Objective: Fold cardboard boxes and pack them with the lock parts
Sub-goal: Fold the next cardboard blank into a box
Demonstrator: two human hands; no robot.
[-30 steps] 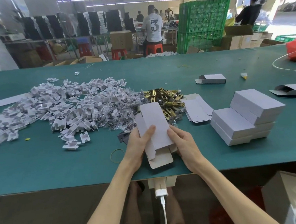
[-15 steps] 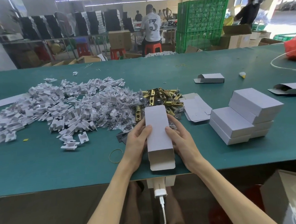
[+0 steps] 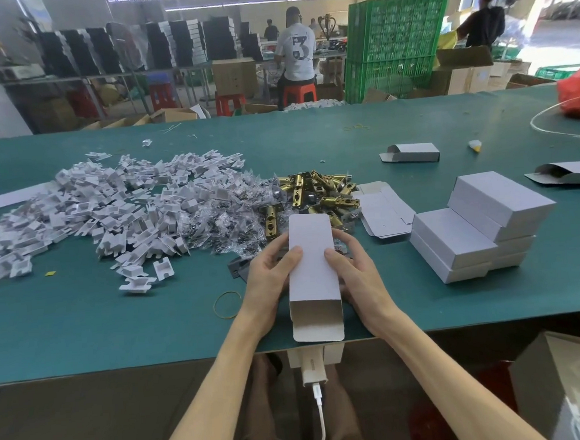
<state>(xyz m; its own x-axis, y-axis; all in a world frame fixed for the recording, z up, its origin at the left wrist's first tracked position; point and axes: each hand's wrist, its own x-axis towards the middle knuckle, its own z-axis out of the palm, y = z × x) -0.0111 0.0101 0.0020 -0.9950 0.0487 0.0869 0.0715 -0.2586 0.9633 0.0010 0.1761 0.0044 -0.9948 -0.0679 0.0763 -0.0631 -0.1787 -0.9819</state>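
Green tabletop [image 3: 83,330], seen from your head camera.

Far left to centre: a wide heap of white card inserts [image 3: 110,218], running into clear bags of small hardware [image 3: 227,220].

Right: a stack of closed white boxes [image 3: 478,227], stepped, well apart from your hands.

Centre, just beyond your hands: a pile of brass lock parts [image 3: 317,190], with flat box blanks [image 3: 384,213] touching its right side.

The box you hold [image 3: 312,259] is near centre, at the tabletop's near edge. It is a long white carton stood out into a rectangular sleeve. The top face is plain. The near end is open and shows a pale inside, and its lower flap juts out past the tabletop edge. The far end points at the brass pile; whether that end is closed, you cannot tell.

Your left grip [image 3: 269,283] clasps the box's left side, thumb laid on the top face.

Your right grip [image 3: 357,273] clasps the right side likewise, thumb on top, fingers curled round the wall.

Both forearms reach in from the near edge.
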